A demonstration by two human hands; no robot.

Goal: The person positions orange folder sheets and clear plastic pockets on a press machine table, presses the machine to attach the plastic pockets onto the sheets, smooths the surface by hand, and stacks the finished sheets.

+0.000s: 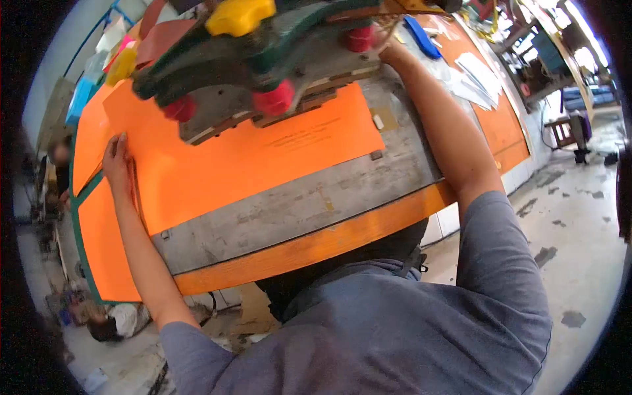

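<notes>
My left hand (pixel 116 163) lies at the left edge of a large orange sheet (pixel 197 178), its fingers mostly stretched out. The sheet rests on a grey metal bed (pixel 263 227) and carries a small block of printed text near its right end. Over the sheet's far part stands a dark green machine frame (pixel 263 59) with red knobs (pixel 274 97) and a yellow part (pixel 239 16) on top. My right hand (pixel 390 51) reaches to the machine's right side; its fingers are hidden behind the frame, so its grip cannot be made out.
An orange wooden edge (pixel 316 237) runs along the bed's front, close to my body. More orange sheets (pixel 105 243) lie on the left. White papers (pixel 479 79) and a blue object (pixel 422 37) lie on the right-hand surface. A blurred person (pixel 62 158) is at far left.
</notes>
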